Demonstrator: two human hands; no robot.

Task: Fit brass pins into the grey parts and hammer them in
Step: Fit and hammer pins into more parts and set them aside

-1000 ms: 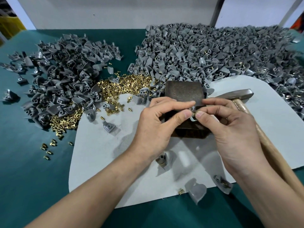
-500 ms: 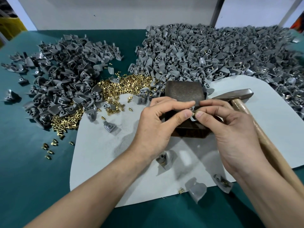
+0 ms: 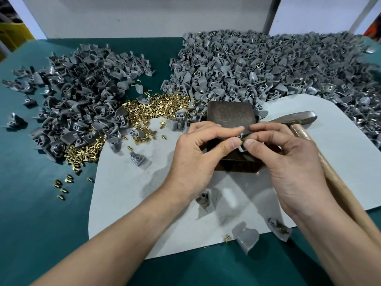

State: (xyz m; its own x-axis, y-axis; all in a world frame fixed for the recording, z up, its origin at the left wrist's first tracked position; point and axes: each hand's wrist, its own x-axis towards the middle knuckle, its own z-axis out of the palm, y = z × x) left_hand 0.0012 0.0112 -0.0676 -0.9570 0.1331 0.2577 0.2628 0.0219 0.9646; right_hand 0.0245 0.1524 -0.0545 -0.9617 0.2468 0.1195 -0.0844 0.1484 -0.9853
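Observation:
My left hand (image 3: 198, 155) pinches a small grey part (image 3: 240, 137) between thumb and forefinger, above a rusty metal block (image 3: 231, 117). My right hand (image 3: 288, 162) pinches a brass pin (image 3: 244, 141) at that part, fingertip to fingertip with the left thumb. Most of the part is hidden by the fingers. A hammer (image 3: 296, 119) with a wooden handle lies on the mat right of the block, its handle running under my right forearm. A heap of brass pins (image 3: 156, 108) lies left of the block.
A darker pile of grey parts (image 3: 82, 96) fills the left of the green table; a larger, lighter pile (image 3: 268, 67) fills the back right. A pale mat (image 3: 123, 195) covers the middle, with three loose grey parts (image 3: 247, 239) near its front edge. Stray pins (image 3: 61, 187) dot the left.

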